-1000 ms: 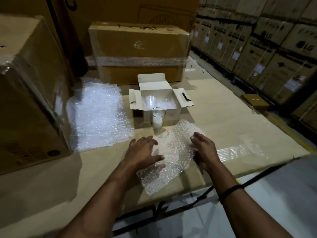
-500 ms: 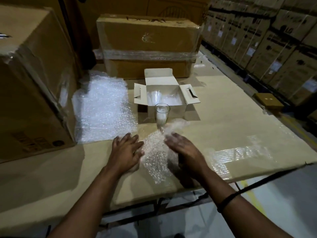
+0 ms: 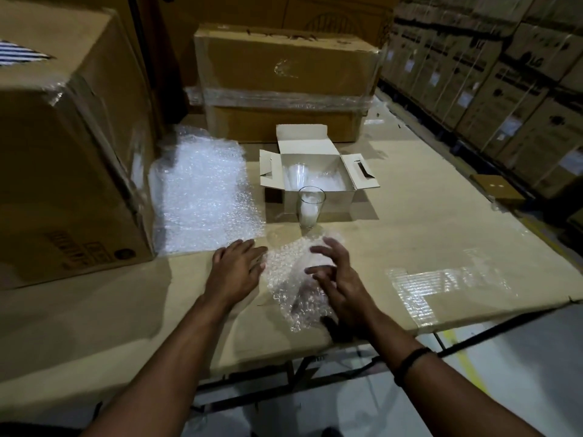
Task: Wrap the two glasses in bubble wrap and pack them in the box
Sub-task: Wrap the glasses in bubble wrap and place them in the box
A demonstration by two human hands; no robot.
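Note:
A small sheet of bubble wrap (image 3: 291, 275) lies crumpled near the table's front edge. My left hand (image 3: 235, 269) lies flat on the table with its fingertips at the sheet's left edge. My right hand (image 3: 337, 279) hovers over the sheet's right side, fingers spread and loosely bent, holding nothing. Just beyond the sheet a clear glass (image 3: 310, 207) stands upright in front of the small white box (image 3: 318, 200). The box is open with its flaps out, and a second glass (image 3: 296, 174) stands inside it at the left.
A larger sheet of bubble wrap (image 3: 202, 193) is spread to the left. A big carton (image 3: 63, 152) stands at the far left, and a taped carton (image 3: 284, 80) sits behind the white box. Stacked cartons (image 3: 504, 74) line the right. The cardboard-covered tabletop (image 3: 441, 216) extends right.
The small sheet has been bunched from a flat spread into a narrower crumpled shape. My right hand moved left and lifted over it; my left hand slid off it to its left edge.

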